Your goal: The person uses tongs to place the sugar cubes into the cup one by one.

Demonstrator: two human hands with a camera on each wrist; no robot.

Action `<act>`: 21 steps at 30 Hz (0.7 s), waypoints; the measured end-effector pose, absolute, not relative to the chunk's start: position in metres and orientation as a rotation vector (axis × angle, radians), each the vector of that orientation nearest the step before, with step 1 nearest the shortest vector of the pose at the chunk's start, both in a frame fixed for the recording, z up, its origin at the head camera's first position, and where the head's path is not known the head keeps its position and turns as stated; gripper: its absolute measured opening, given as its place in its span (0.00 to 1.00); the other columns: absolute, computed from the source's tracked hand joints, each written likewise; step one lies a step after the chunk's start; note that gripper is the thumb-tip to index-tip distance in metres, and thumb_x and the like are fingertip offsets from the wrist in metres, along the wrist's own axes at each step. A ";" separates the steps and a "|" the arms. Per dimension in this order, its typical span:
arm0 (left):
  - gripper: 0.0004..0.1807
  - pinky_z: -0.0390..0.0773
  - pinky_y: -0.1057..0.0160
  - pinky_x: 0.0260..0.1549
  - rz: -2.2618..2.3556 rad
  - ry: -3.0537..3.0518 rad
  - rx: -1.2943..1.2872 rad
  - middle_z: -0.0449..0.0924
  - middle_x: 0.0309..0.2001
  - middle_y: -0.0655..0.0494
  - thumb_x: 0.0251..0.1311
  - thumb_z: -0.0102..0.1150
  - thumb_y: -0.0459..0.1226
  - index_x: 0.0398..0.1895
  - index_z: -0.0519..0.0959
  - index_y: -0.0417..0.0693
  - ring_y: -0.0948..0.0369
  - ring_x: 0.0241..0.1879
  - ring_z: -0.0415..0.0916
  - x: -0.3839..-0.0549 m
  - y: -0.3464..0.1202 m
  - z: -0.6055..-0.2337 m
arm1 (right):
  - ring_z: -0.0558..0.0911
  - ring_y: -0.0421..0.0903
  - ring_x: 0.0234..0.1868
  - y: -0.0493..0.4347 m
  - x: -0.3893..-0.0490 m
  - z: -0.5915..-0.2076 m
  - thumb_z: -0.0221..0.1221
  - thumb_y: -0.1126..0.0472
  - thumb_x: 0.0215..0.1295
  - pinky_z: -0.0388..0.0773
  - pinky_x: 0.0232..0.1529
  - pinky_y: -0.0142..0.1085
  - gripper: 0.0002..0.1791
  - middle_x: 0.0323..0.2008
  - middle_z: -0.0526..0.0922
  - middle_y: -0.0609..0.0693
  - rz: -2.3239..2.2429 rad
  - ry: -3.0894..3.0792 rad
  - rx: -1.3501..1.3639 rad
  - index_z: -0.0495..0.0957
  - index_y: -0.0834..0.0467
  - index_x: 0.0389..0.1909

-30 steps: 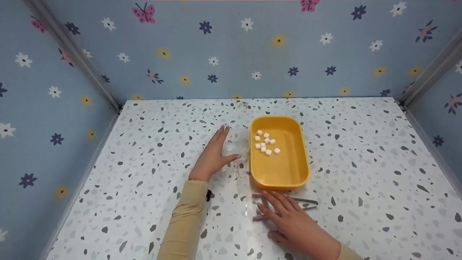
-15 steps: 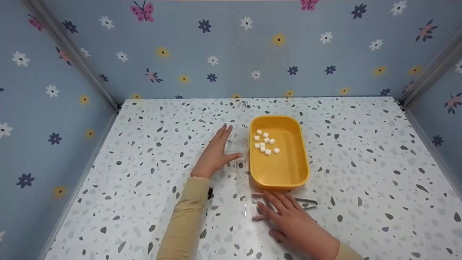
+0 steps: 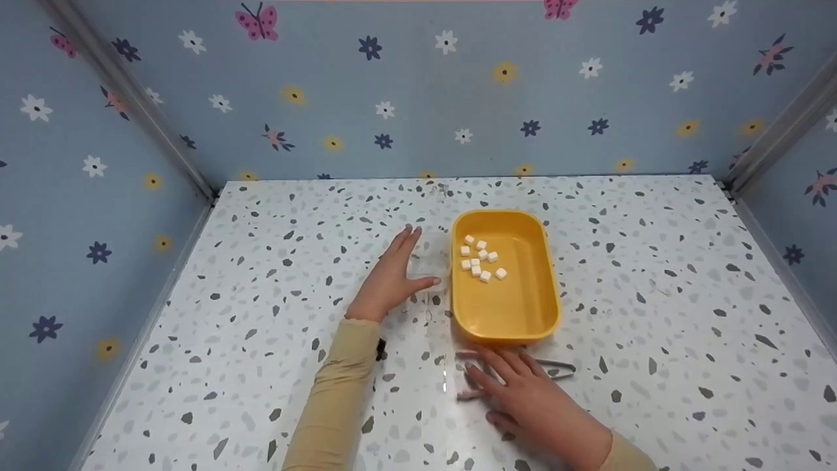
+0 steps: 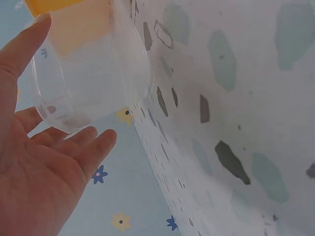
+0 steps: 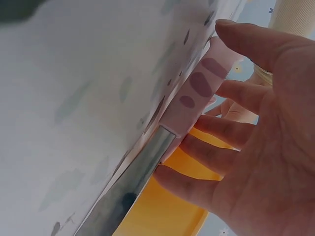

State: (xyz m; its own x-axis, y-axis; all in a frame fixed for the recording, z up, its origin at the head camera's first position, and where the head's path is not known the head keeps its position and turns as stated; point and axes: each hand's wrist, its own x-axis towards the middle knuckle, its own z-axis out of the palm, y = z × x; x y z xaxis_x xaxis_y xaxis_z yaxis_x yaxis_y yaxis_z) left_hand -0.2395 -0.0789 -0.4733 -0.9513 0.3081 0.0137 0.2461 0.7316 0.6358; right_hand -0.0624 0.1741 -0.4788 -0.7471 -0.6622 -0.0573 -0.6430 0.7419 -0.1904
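My left hand (image 3: 389, 281) is beside a see-through plastic container (image 4: 93, 69), faint in the head view. Its fairly straight fingers and thumb stand spread around the container, the thumb tip at its rim in the left wrist view. Over a pair of metal tongs (image 3: 556, 365) with pinkish tips (image 5: 197, 91) lies my right hand (image 3: 533, 399), its fingers stretched out and its fingertips right at the tongs. The tongs' middle is hidden under that hand. A yellow tray (image 3: 503, 314) stands just beyond, with several small white cubes (image 3: 482, 255) in its left part.
The tray and the container sit side by side on a speckled white table (image 3: 654, 294). A blue wall (image 3: 418, 91) with flowers and butterflies rises behind the table, and side panels (image 3: 65, 261) close it in left and right.
My left hand has shifted slightly to the right and away from me along the container. The right hand, tongs, tray and cubes look the same.
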 end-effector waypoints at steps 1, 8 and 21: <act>0.53 0.52 0.55 0.69 1.033 2.834 0.461 0.41 0.76 0.53 0.52 0.67 0.54 0.76 0.47 0.57 0.55 0.72 0.44 -0.240 -0.080 -0.474 | 0.59 0.56 0.69 0.174 -0.063 -0.479 0.61 0.48 0.62 0.58 0.65 0.60 0.39 0.72 0.55 0.53 -0.237 2.827 -1.066 0.57 0.46 0.73; 0.55 0.52 0.61 0.69 1.100 2.829 0.478 0.47 0.75 0.54 0.47 0.72 0.49 0.76 0.50 0.52 0.58 0.72 0.47 -0.243 -0.083 -0.476 | 0.67 0.53 0.61 0.171 -0.068 -0.483 0.62 0.59 0.62 0.67 0.61 0.56 0.34 0.65 0.65 0.52 -0.233 2.921 -1.145 0.64 0.47 0.69; 0.54 0.53 0.62 0.69 1.136 2.823 0.486 0.49 0.74 0.53 0.46 0.73 0.48 0.75 0.53 0.50 0.57 0.71 0.48 -0.244 -0.082 -0.476 | 0.69 0.49 0.55 0.170 -0.074 -0.482 0.59 0.70 0.59 0.71 0.58 0.50 0.38 0.61 0.67 0.49 -0.175 2.958 -1.211 0.63 0.47 0.70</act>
State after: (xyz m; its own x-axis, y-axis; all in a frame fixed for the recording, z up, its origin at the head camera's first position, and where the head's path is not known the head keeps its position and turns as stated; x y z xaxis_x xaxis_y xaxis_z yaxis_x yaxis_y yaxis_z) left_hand -0.2435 -0.0822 -0.4761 -0.9484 0.3109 0.0617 0.2670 0.6786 0.6843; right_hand -0.0742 0.1697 -0.4823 -0.7123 -0.6952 0.0961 -0.7017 0.7081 -0.0786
